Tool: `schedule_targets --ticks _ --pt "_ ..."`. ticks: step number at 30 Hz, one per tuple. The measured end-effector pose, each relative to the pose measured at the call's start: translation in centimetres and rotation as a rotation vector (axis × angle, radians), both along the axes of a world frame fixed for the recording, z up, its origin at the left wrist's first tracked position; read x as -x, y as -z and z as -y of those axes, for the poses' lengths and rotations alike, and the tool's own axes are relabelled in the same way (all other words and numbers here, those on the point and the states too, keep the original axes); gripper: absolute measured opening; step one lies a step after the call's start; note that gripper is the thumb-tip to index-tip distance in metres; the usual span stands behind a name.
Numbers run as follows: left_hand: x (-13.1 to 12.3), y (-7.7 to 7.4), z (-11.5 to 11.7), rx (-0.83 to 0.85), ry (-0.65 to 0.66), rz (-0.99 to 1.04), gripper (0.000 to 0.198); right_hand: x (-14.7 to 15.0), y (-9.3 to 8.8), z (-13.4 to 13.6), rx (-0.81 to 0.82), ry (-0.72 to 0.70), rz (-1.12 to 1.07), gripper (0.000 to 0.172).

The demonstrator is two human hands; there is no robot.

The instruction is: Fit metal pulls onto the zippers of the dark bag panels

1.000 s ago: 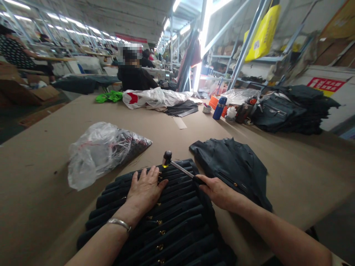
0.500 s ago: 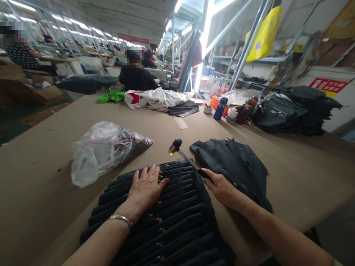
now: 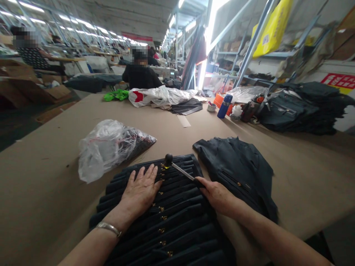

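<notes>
Overlapping dark pieces point(image 3: 183, 210) lie in a row before me, with gold-coloured metal fittings running down the middle. My left hand point(image 3: 141, 188) rests flat on the far part of the row, fingers spread, a silver bangle on the wrist. My right hand point(image 3: 215, 192) grips the dark handle of a small mallet point(image 3: 181, 170). The mallet's head, black on top with a yellow face below, is down at the far fittings, just beyond my left fingertips. To the right, close to my right hand, lies a stack of dark pieces point(image 3: 238, 162) with a zip and a gold-coloured fitting.
A clear plastic bag point(image 3: 102, 147) sits left on the brown table point(image 3: 50, 177). Towards the back are a white plastic bag point(image 3: 163, 96), a green bag point(image 3: 116, 95), a blue bottle point(image 3: 224, 106) and a dark pile point(image 3: 305, 109). A person point(image 3: 141, 72) sits beyond the table.
My right hand has swung the mallet down, so its head went from raised above the row to the far fittings. My left hand stays flat on the row. The view has shifted slightly.
</notes>
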State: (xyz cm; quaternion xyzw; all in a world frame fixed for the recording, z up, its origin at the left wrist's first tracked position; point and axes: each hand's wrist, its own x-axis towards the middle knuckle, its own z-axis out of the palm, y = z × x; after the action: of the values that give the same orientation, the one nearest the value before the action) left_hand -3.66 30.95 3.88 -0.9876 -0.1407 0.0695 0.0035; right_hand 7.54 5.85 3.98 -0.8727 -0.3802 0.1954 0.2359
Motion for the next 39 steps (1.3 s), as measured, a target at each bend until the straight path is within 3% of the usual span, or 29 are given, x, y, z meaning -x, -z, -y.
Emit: schedule_targets --ticks 3,8,14,16,20,26,32,37,39 --pt "0.3 0.8 -0.3 -0.036 0.008 0.014 0.056 -0.2 -0.4 -0.2 -0.062 -0.008 -0.005 0.042" --pt "0.2 1.1 -0.6 -0.067 0.055 0.040 0.054 0.0 -0.5 -0.8 -0.337 -0.034 0.031 0.046" --pt "0.1 0.9 -0.4 -0.044 0.018 0.039 0.055 -0.7 0.2 -1.1 0.045 -0.054 0.051 0.040" --pt "0.1 1.0 -0.4 -0.046 0.022 0.051 0.055 -0.4 -0.4 -0.7 -0.009 -0.058 0.067 0.039" --pt "0.2 1.6 -0.6 -0.051 0.031 0.084 0.055 0.9 -0.7 0.1 -0.270 -0.057 0.058 0.043" --pt "0.2 2.2 -1.0 -0.049 0.024 0.079 0.053 0.4 0.9 0.2 0.052 -0.103 0.132 0.042" --pt "0.1 2.3 -0.9 -0.068 0.042 0.082 0.054 1.2 0.6 1.4 -0.215 -0.057 0.056 0.042" --pt "0.0 1.8 -0.7 -0.023 -0.009 0.054 0.056 1.3 0.7 1.3 0.079 -0.151 0.100 0.044" --pt "0.0 1.7 -0.7 -0.022 -0.003 0.049 0.056 1.4 0.5 1.4 0.056 -0.134 0.086 0.042"
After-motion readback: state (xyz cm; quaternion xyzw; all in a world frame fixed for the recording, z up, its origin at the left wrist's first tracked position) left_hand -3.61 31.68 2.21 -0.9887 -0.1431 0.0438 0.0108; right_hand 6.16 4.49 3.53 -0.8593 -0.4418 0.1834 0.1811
